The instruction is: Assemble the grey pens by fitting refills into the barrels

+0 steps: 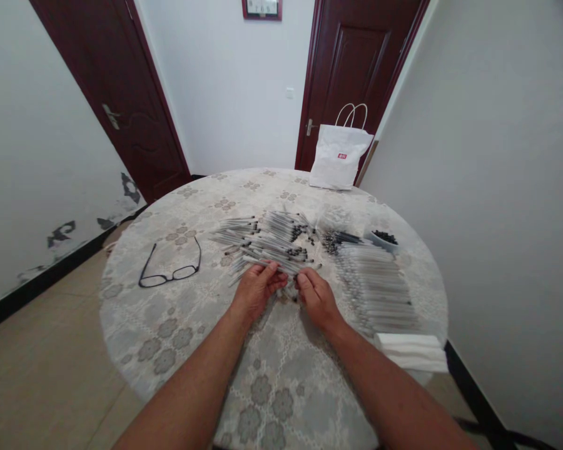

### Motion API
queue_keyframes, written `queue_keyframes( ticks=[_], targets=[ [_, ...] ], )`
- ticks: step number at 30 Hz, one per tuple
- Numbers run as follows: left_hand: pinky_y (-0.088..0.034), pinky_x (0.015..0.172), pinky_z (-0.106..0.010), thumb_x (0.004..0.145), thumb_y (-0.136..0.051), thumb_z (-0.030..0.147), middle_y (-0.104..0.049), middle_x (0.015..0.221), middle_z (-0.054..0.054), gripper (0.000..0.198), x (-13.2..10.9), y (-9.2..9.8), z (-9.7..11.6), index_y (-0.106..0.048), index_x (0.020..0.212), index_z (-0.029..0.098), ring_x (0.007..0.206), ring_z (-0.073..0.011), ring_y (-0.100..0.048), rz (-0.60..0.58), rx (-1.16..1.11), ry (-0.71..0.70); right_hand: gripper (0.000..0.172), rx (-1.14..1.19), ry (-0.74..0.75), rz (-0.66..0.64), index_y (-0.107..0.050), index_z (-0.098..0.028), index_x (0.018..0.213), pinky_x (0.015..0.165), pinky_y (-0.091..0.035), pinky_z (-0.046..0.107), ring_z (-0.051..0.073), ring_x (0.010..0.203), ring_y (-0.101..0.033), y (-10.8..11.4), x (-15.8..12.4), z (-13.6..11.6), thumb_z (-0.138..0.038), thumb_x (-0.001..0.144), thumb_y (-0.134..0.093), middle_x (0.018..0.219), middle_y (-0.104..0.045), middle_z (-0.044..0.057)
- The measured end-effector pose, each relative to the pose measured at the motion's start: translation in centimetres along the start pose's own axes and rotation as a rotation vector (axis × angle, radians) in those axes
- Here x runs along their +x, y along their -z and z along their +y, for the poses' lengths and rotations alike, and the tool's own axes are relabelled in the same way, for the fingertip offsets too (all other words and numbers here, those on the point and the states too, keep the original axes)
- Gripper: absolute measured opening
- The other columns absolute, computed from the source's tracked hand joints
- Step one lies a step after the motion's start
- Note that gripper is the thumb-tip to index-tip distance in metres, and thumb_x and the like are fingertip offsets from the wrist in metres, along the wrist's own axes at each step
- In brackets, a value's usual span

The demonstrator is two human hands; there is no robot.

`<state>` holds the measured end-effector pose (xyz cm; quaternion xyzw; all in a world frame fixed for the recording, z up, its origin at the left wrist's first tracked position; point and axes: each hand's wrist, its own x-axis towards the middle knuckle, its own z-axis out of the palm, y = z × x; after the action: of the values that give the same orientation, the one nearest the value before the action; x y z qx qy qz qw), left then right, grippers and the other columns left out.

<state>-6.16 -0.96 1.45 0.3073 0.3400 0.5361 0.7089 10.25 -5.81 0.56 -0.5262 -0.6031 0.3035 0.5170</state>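
My left hand [258,289] is closed, thumb and forefinger pinching a slim white pen [254,259] near the front of a loose pile. My right hand [317,297] is closed just to its right, fingertips pressed together by the pen's end; whatever small thing they grip is hidden. Beyond both hands spreads the pile of whitish pens [274,240] with dark ends, mostly pointing right. A neat stack of similar pale pens [380,284] lies to the right of my right hand. Behind it sits a small bowl [385,245] of little black pieces [385,237].
Black-framed glasses [169,277] rest at the left of the round, flower-patterned table [182,369]. A clear plastic bag [334,217] and black rods [347,238] lie behind the stack. Folded white paper [410,352] is at the right edge. A white paper bag [340,156] stands at the back.
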Motion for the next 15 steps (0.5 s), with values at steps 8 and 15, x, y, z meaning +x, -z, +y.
queue_keyframes(
  ticks=[8,15],
  targets=[
    [-0.063,0.071,-0.031,0.076,-0.087,0.033,-0.076,0.085,-0.007,0.033,0.08,0.01,0.11,-0.068,0.093,0.013,0.075,-0.0186,-0.074,-0.002,0.045,0.006,0.029,-0.017,-0.028,0.022,-0.06,-0.022,0.082,0.064,-0.039,0.027,0.015,0.067,-0.053,-0.08,0.59,0.18,-0.042,0.1,-0.051,0.072,-0.06,-0.001],
    [-0.063,0.071,-0.03,0.074,-0.088,0.031,-0.076,0.083,-0.006,0.031,0.1,0.09,0.28,-0.069,0.091,0.014,0.074,-0.0185,-0.074,0.0,0.025,-0.012,0.026,0.044,-0.055,0.004,-0.061,-0.022,0.089,0.062,-0.04,0.026,0.015,0.065,-0.053,-0.28,0.36,0.12,-0.045,0.098,-0.053,0.071,-0.06,-0.003]
  ],
)
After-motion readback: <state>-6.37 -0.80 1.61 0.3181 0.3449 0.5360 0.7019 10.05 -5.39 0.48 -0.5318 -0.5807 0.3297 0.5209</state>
